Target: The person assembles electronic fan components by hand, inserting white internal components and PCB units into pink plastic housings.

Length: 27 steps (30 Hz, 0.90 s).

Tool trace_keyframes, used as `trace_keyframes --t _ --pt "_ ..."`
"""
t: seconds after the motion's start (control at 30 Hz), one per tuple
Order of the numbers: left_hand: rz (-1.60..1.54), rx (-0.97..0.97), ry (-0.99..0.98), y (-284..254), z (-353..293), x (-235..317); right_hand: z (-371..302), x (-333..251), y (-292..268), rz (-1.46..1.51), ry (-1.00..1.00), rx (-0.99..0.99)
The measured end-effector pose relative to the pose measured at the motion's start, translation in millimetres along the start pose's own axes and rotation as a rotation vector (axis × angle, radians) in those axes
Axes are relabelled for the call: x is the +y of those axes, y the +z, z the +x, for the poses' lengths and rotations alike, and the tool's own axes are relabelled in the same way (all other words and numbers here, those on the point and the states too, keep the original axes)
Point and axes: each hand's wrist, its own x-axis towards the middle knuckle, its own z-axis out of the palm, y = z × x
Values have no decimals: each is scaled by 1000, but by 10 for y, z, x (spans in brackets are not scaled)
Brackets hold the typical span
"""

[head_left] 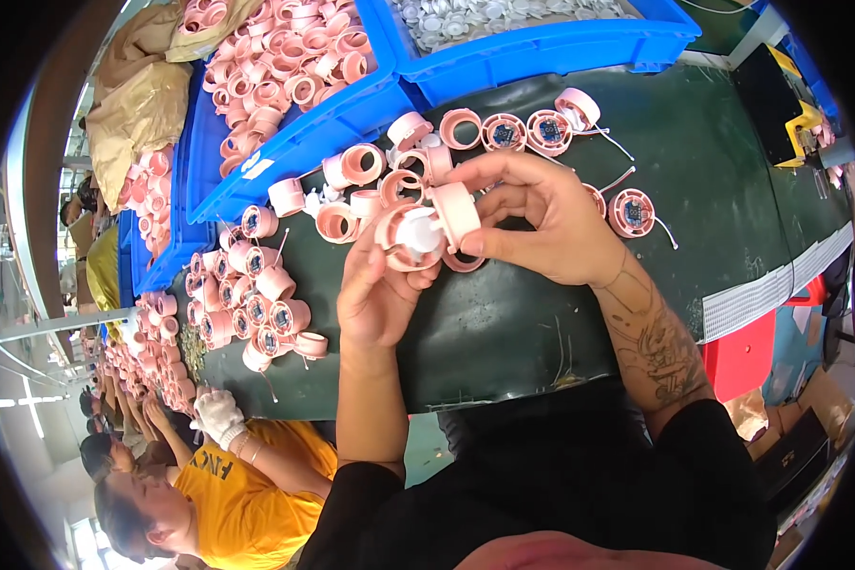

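Observation:
Over the dark green table (513,332), my left hand (375,299) grips a round pink plastic housing (394,255) from below. A white plastic piece (418,231) shows in its opening. Beside it, my right hand (556,223) pinches a pink plastic ring (456,211) between thumb and fingers. The ring is held close against the housing; whether they are joined I cannot tell. Several loose pink rings (363,163) lie just beyond my hands, with small white pieces (323,198) among them. Near my right hand sits a pink housing with a blue circuit board (631,213) and a white wire.
Blue bins (541,59) along the far side hold pink rings (299,57) and white discs (503,21). Housings with circuit boards (256,309) cluster at left. A co-worker in a yellow shirt (256,484) works there. A yellow-black device (784,104) and red stool (741,356) are at right.

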Motion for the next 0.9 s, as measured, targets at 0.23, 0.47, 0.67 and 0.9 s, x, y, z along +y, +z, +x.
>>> trace_keyframes --t 0.23,0.47,0.67,0.9 --pt "182 53 84 108 24 -170 19 -23 91 -513 -251 20" --pt "299 78 153 76 0 -148 44 29 170 -521 -293 34" --pt "139 96 177 148 -31 -134 21 157 235 -210 -144 71" --pt "180 141 156 236 -157 -79 -26 45 218 -518 -315 -51"
